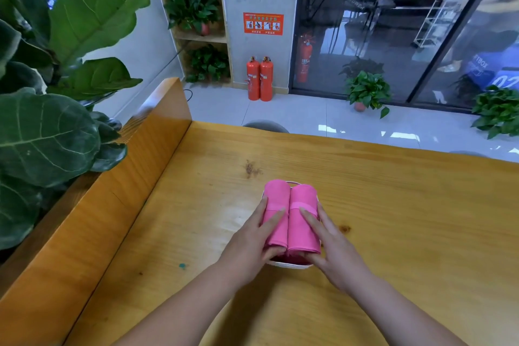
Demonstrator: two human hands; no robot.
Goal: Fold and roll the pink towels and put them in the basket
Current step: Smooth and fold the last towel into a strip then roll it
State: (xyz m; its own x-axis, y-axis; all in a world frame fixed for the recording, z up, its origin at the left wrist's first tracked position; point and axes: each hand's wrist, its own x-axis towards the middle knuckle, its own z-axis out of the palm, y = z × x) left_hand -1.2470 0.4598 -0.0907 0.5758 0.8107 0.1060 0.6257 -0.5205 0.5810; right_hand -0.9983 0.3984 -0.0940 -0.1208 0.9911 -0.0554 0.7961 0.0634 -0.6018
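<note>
**A:** Where have the towels got to?

**B:** Both are rolled. The left roll [276,213] and the right roll [304,219] lie side by side, touching, on top of the white basket [289,264]. Only slivers of its rim show, so I can't tell how deep they sit.

**A:** And the hands?

**B:** Neither is clenched. The left hand [252,236] lies with straight fingers along the left roll, and the right hand [334,244] does the same on the right roll. The thumbs meet the near ends. They press and steady rather than grasp.

**A:** So what makes this step go well?

**B:** I'd judge it's the seating. Press down evenly on both rolls, squeeze them gently toward each other so neither unwinds, and watch the band across the right roll (a loose edge there could spring open). Then lift both palms off together.

**A:** What's around them?

**B:** A glossy, knotted wooden tabletop [393,205] with a raised wooden side [126,177] on the left. Beyond that side is a big-leaved plant [42,121]. Farther off are two red fire extinguishers [259,78] on a pale tiled floor [309,112], a shelf [196,36] of potted greenery and dark glass doors [393,36].
</note>
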